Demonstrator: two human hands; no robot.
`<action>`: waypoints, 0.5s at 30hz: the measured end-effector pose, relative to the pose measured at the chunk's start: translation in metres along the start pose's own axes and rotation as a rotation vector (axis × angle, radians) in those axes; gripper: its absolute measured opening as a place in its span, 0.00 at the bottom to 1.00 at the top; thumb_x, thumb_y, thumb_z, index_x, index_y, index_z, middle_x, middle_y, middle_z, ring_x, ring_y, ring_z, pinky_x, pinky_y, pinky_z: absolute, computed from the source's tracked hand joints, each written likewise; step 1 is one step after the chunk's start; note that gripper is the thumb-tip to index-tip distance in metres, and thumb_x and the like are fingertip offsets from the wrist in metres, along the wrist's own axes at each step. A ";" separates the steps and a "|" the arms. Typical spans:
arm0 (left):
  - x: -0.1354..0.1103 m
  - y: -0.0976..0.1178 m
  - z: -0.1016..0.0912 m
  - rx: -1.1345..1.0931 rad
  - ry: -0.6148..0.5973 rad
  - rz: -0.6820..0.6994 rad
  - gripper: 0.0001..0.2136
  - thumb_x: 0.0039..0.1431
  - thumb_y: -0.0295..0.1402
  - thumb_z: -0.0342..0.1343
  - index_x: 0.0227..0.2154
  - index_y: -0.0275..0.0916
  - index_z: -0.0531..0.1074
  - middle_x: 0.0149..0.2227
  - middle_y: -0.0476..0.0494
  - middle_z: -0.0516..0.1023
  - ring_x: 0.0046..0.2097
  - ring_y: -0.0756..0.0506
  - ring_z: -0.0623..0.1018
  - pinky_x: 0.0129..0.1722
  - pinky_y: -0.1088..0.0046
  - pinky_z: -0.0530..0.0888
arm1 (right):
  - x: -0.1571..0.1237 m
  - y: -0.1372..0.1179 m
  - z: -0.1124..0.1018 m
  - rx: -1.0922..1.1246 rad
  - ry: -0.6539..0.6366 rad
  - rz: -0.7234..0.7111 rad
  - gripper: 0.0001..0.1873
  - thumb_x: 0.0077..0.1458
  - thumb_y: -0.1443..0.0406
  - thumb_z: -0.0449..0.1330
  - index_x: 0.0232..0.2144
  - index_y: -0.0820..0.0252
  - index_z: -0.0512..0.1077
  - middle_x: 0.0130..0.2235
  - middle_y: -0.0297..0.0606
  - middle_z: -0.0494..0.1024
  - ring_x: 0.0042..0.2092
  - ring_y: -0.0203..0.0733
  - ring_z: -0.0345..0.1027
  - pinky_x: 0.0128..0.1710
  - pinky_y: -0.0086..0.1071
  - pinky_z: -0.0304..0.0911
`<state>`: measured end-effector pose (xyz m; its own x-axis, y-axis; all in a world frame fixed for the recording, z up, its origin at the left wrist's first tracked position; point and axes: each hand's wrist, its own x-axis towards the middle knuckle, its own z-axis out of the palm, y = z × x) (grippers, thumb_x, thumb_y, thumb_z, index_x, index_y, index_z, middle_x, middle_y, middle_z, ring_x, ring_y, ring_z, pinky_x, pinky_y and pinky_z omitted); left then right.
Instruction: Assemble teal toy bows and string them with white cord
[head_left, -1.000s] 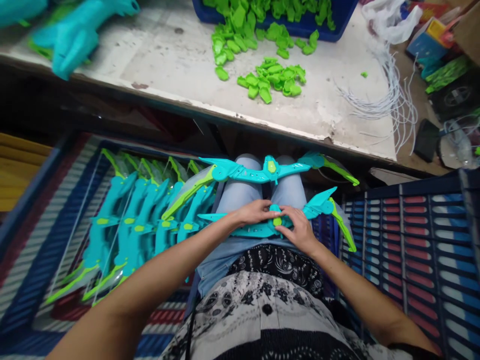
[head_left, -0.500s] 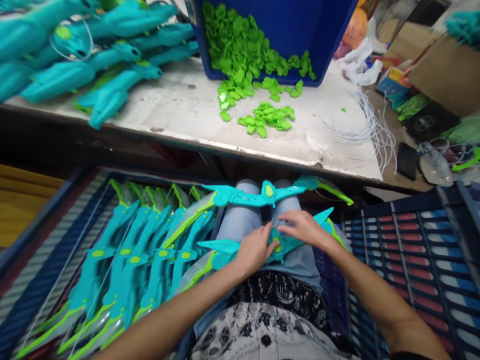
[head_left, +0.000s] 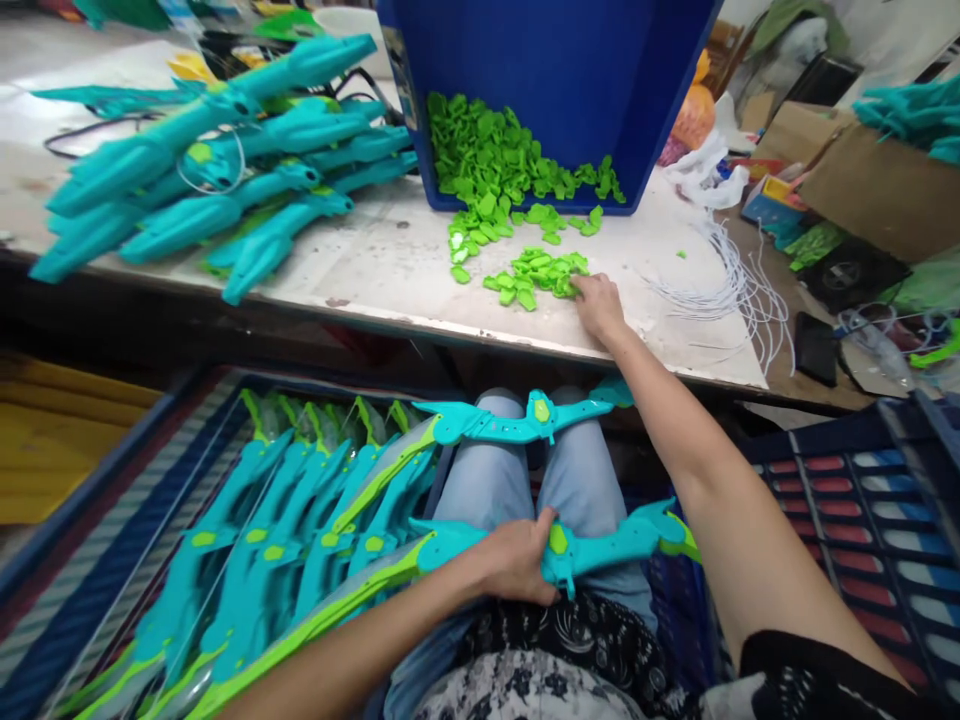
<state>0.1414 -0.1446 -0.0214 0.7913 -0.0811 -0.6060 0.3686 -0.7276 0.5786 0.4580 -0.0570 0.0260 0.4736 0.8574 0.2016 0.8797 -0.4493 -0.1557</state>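
My left hand is wrapped round the middle of a teal toy bow with lime-green limbs, lying across my lap. Beside its thumb, a green piece sits on the bow's centre. My right hand reaches over to the table, its fingertips at the right end of a small heap of green plastic pieces. Whether a piece is between those fingers I cannot make out. A second teal bow rests across my knees, parallel to the first and farther from me.
A tipped blue bin on the white table spills green pieces. Teal bow parts are piled left, white cords lie right. Several finished-looking bows stand in a crate at left. A slatted blue crate is at right.
My right hand has left the bow on my lap and moved forward to the green heap on the table. My left hand stays on the bow, now gripping round it.
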 end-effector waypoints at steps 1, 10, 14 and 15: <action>-0.002 -0.002 -0.004 -0.029 -0.032 0.019 0.43 0.40 0.46 0.63 0.60 0.34 0.59 0.44 0.34 0.78 0.44 0.35 0.78 0.37 0.68 0.71 | -0.005 0.000 -0.002 -0.034 0.005 -0.004 0.22 0.58 0.72 0.48 0.53 0.64 0.70 0.49 0.50 0.76 0.51 0.55 0.61 0.50 0.46 0.57; 0.023 -0.035 -0.037 -0.500 -0.218 0.138 0.22 0.49 0.53 0.54 0.27 0.36 0.76 0.21 0.49 0.69 0.25 0.49 0.66 0.24 0.74 0.59 | -0.076 0.012 -0.021 -0.168 0.005 0.019 0.17 0.58 0.61 0.53 0.41 0.67 0.75 0.40 0.54 0.76 0.44 0.55 0.63 0.45 0.43 0.58; 0.040 -0.051 -0.033 -0.531 -0.084 0.021 0.26 0.50 0.58 0.51 0.19 0.37 0.71 0.18 0.51 0.63 0.23 0.51 0.60 0.23 0.73 0.56 | -0.070 0.031 -0.024 -0.011 -0.010 -0.095 0.18 0.52 0.61 0.59 0.43 0.66 0.74 0.45 0.51 0.75 0.47 0.53 0.64 0.49 0.42 0.59; 0.042 -0.053 -0.031 -0.520 -0.062 0.015 0.26 0.49 0.59 0.52 0.18 0.37 0.69 0.17 0.51 0.61 0.23 0.51 0.58 0.23 0.73 0.55 | -0.067 0.036 -0.024 0.040 -0.030 -0.128 0.17 0.51 0.64 0.59 0.44 0.65 0.73 0.45 0.49 0.76 0.47 0.52 0.65 0.49 0.42 0.59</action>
<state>0.1702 -0.0881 -0.0607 0.7739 -0.1407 -0.6175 0.5631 -0.2933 0.7726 0.4594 -0.1365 0.0300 0.3555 0.9144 0.1935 0.9302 -0.3259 -0.1687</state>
